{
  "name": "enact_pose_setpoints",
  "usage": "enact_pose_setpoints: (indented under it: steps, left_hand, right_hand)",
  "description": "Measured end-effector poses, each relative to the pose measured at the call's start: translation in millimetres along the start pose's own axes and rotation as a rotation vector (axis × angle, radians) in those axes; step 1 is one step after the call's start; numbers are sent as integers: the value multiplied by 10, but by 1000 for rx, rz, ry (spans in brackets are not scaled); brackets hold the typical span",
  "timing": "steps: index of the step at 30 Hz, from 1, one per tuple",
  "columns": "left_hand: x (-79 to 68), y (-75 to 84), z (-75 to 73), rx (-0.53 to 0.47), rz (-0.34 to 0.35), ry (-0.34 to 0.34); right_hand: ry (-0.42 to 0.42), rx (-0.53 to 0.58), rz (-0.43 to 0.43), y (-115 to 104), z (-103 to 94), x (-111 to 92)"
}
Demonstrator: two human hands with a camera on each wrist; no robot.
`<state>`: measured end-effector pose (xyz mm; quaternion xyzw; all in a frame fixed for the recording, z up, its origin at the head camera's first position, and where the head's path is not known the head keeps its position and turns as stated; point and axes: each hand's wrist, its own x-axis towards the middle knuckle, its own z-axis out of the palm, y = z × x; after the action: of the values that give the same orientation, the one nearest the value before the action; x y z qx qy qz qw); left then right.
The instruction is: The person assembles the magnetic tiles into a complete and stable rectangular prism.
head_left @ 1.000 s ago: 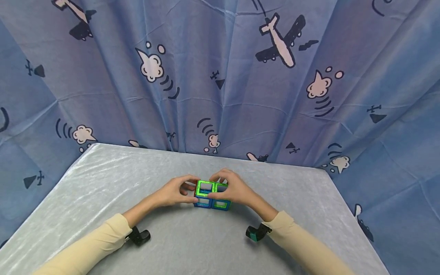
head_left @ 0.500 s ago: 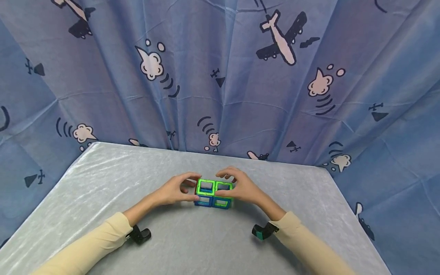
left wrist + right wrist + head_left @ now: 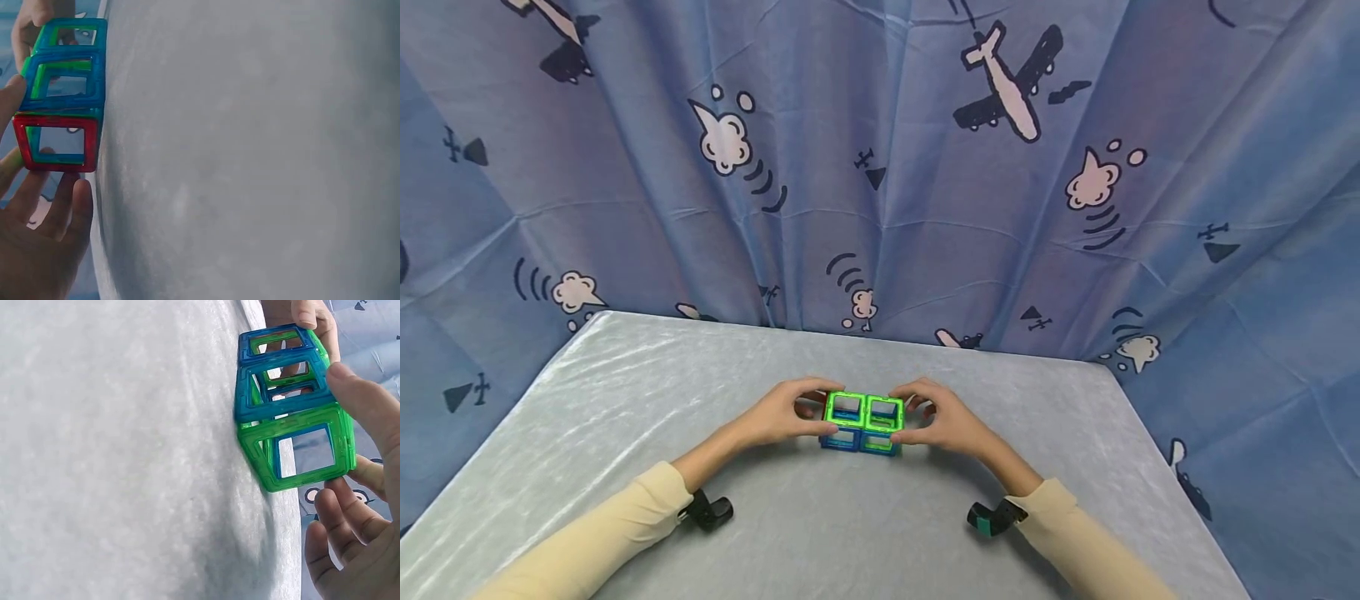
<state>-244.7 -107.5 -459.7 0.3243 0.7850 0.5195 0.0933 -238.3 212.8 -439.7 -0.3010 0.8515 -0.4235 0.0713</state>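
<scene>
A two-cube block of magnetic tiles (image 3: 865, 414) sits on the table, with green square frames on top and mostly blue ones in front. My left hand (image 3: 782, 414) holds its left end, thumb on the near edge and index finger on the far edge. The left wrist view shows a red end tile (image 3: 90, 144) above the other curled fingers. At the opposite end, my right hand (image 3: 951, 421) pinches the block the same way. A green end tile (image 3: 312, 479) faces the right wrist camera. The block's far side is hidden in the head view.
A pale grey cloth covers the table (image 3: 835, 533). Behind it hangs a blue curtain (image 3: 820, 167) printed with planes and clouds. Black wrist devices (image 3: 709, 510) sit below both sleeves.
My right hand has slid right, from over the top right tile to the block's right end, uncovering that green tile. My left hand stays at the left end.
</scene>
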Motion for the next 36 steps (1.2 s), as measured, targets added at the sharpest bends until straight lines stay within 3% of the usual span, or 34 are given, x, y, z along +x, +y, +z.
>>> enact_pose_setpoints:
  steps: [26,36]
  left_hand:
    - [60,23,-3,-52,6,-44]
    - [81,-5,26,-52,27,-43]
  right_hand:
    - [37,72,-63,33,16,11]
    - [45,27,-61,48,30,7]
